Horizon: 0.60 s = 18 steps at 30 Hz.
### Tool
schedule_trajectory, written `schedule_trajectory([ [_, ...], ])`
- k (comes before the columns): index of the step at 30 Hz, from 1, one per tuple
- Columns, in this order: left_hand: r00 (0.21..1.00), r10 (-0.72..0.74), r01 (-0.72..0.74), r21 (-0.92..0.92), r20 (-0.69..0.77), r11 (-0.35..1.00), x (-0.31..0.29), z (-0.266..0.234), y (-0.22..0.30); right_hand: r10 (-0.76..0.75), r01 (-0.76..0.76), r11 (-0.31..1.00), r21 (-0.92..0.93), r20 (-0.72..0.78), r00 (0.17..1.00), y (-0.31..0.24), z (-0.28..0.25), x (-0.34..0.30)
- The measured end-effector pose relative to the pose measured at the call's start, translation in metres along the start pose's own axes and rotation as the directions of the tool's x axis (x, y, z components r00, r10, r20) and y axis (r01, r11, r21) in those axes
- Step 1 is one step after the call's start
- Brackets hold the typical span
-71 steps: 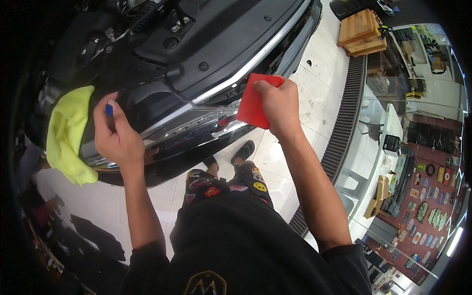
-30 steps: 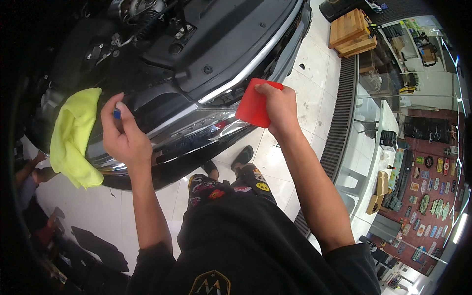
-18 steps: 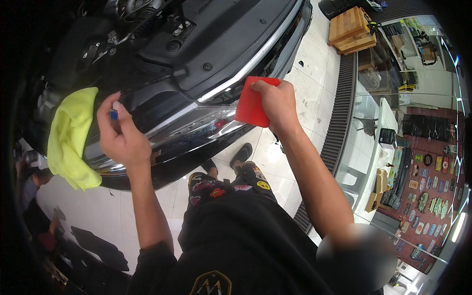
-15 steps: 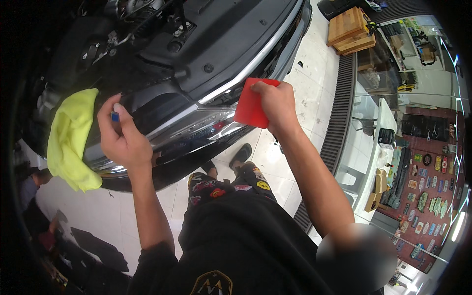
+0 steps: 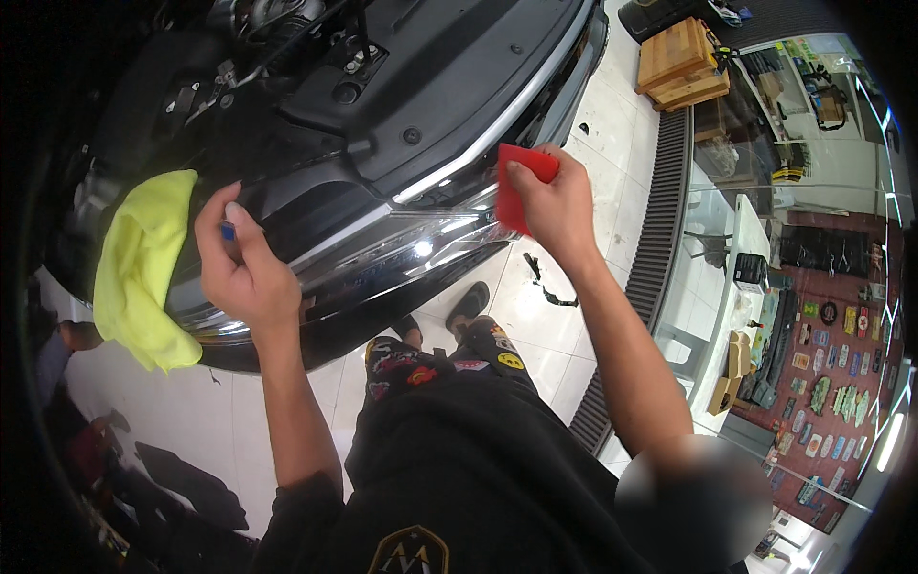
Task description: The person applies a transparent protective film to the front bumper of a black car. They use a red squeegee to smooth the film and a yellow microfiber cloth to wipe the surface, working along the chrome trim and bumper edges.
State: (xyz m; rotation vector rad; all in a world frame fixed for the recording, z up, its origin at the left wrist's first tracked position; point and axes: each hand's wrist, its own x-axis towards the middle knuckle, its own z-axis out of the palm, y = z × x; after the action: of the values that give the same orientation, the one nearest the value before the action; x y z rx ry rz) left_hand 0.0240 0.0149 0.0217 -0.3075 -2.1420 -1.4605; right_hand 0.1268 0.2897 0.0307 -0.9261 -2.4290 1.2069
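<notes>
My right hand [image 5: 560,209] grips a flat red squeegee card [image 5: 513,196], thumb on its face. The card is at the far-right end of the car's headlight [image 5: 411,247], along the chrome edge; whether it presses on the surface I cannot tell. Over the front corner of the car, my left hand [image 5: 247,277] is closed with a small blue object [image 5: 228,231] between its curled fingers and thumb. Most of that object is hidden, so its kind does not show. A yellow-green cloth [image 5: 143,268] lies draped over the car's edge, just left of this hand.
The hood is up, baring the engine bay [image 5: 287,96] with its black plastic covers. Below the bumper, a dark strap-like item [image 5: 550,287] lies on the white tiled floor [image 5: 521,330]. Rightward are a floor grate [image 5: 650,249], a wooden box [image 5: 679,62] and a white table [image 5: 741,277].
My right hand has moved right and slightly up with the red card, uncovering more of the headlight's right part. My left hand stays nearly in place, still holding the blue object.
</notes>
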Motion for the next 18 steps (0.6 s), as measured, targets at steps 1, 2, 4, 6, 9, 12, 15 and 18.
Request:
schedule_trajectory([
  [1,1.0,0.002,-0.002,-0.006,-0.007,1.0,0.0,-0.001,-0.003,-0.141,0.145,0.975,-0.167,0.034,0.989,0.0,-0.005,0.003],
  [2,1.0,0.005,-0.005,-0.011,-0.015,1.0,0.0,-0.002,-0.006,-0.362,0.368,0.856,-0.362,0.086,0.928,-0.001,-0.012,0.003],
  [4,1.0,0.005,-0.005,-0.001,-0.022,1.0,0.001,-0.001,-0.008,-0.524,0.529,0.688,-0.496,0.165,0.836,0.014,-0.028,0.01],
  [6,0.999,-0.001,0.002,0.049,-0.035,0.999,0.001,0.0,-0.007,-0.665,0.652,0.488,-0.579,0.237,0.708,0.028,-0.032,0.02],
  [9,0.999,0.01,-0.008,0.044,-0.039,0.999,0.001,0.0,-0.008,-0.748,0.734,0.435,-0.522,0.245,0.617,0.043,-0.027,0.021],
  [12,0.999,0.001,0.002,0.055,-0.052,0.998,0.0,0.002,-0.007,-0.812,0.784,0.424,-0.453,0.193,0.551,0.056,-0.017,0.023],
  [15,0.998,0.022,-0.015,0.097,-0.067,0.995,0.0,0.005,-0.006,-0.866,0.835,0.404,-0.374,0.138,0.481,0.074,-0.007,0.032],
  [18,0.997,0.01,0.005,0.195,-0.074,0.981,0.0,0.011,-0.005,-0.896,0.882,0.411,-0.229,0.075,0.437,0.086,-0.002,0.04],
])
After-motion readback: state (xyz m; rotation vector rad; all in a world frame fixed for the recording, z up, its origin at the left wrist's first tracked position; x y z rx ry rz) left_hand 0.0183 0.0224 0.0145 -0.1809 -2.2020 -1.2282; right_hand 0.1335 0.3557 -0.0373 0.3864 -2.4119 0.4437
